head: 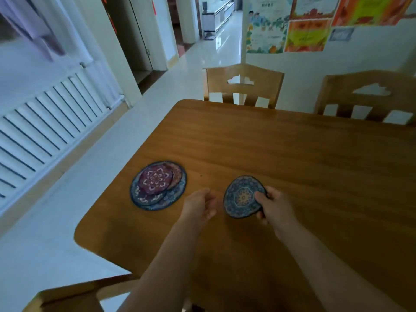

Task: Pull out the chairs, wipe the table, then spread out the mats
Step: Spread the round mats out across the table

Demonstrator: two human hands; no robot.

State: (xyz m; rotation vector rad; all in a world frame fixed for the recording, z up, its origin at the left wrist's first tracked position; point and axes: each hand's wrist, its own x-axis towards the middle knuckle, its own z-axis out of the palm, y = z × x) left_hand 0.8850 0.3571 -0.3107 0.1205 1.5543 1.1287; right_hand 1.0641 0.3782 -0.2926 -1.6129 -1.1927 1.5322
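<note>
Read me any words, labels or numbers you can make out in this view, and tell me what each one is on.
None can be read.
Wall posters: printed text is there, but too small and blurred to read.
Red strip on the door frame: no characters can be made out.
Blue mat in the right hand, stack of mats, table, chairs: patterns or bare wood only, no writing.

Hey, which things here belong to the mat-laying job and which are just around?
Part of the job:
round blue patterned mat held in the right hand
stack of round red and blue mats
wooden table
empty left hand

Just around:
two wooden chairs
white radiator
colourful wall posters
</note>
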